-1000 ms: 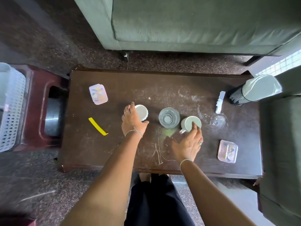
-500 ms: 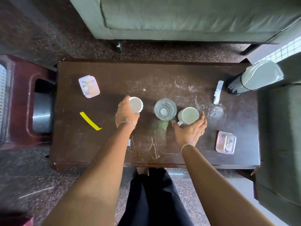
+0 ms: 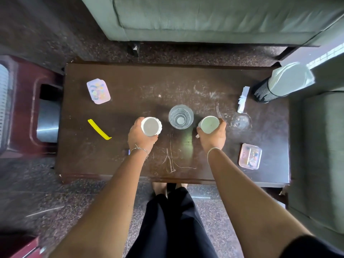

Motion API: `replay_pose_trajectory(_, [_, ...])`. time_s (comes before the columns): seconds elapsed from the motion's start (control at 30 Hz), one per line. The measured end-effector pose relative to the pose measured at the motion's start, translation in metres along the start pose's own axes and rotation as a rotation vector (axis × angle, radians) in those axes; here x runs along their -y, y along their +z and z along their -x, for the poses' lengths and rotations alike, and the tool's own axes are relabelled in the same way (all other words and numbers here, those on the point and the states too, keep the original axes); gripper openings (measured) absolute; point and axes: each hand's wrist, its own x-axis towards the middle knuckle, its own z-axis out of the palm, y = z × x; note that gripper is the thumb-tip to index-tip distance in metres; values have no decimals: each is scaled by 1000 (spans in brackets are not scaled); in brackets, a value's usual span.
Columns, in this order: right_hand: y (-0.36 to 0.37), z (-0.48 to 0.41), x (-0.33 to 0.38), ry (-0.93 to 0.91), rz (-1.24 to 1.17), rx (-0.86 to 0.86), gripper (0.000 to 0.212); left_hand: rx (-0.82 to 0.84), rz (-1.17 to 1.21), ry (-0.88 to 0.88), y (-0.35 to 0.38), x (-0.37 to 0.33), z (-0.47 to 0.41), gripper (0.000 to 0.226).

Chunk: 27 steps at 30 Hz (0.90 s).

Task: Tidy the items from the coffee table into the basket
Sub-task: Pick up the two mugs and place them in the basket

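Observation:
On the dark wooden coffee table (image 3: 186, 86), my left hand (image 3: 141, 138) grips a white cup (image 3: 151, 126) and my right hand (image 3: 214, 136) grips a pale green mug (image 3: 209, 124). Both look raised a little off the tabletop. Between them stands a clear drinking glass (image 3: 181, 117). A stemmed glass (image 3: 240, 120) lies to the right of the mug. Two small lidded plastic boxes rest on the table, one at the far left (image 3: 98, 91) and one at the near right (image 3: 250, 156). The white basket (image 3: 3, 101) shows only as a sliver at the left edge.
A yellow strip (image 3: 98, 129) lies left of my left hand and a white paper strip (image 3: 243, 99) at the far right. A bottle in a mesh sleeve (image 3: 283, 82) stands at the table's right corner. A maroon stool (image 3: 28, 108) sits left; green sofas flank the back and right.
Both hands have closed round their cups and lifted them slightly. The view has shifted right, so the basket has slid nearly out of frame.

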Motion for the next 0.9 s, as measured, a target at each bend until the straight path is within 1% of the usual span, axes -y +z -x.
replay_pose_trajectory(0.1, [-13, 7, -1, -4, 16, 12, 79, -16, 13, 3, -7, -3, 11, 66])
replay_pose_trajectory(0.23, [-40, 29, 0, -68, 67, 52, 82, -46, 66, 19, -26, -13, 33, 64])
replay_pose_trajectory(0.4, [-67, 71, 12, -126, 76, 61, 85, -41, 183, -26, -55, -24, 65, 64])
replay_pose_trajectory(0.5, [-74, 102, 27, -151, 31, 54, 85, -31, 201, 36, -77, -23, 82, 63])
replay_pose_trajectory(0.6, [-76, 133, 44, -211, 28, 72, 79, 5, 228, 70, -103, -12, 94, 66])
replay_pose_trajectory(0.73, [-64, 181, 67, -339, -2, 124, 65, -16, 249, 150, -147, 16, 112, 61])
replay_pose_trajectory(0.9, [-29, 253, 91, -442, -65, 179, 70, -81, 277, 206, -214, 62, 135, 65])
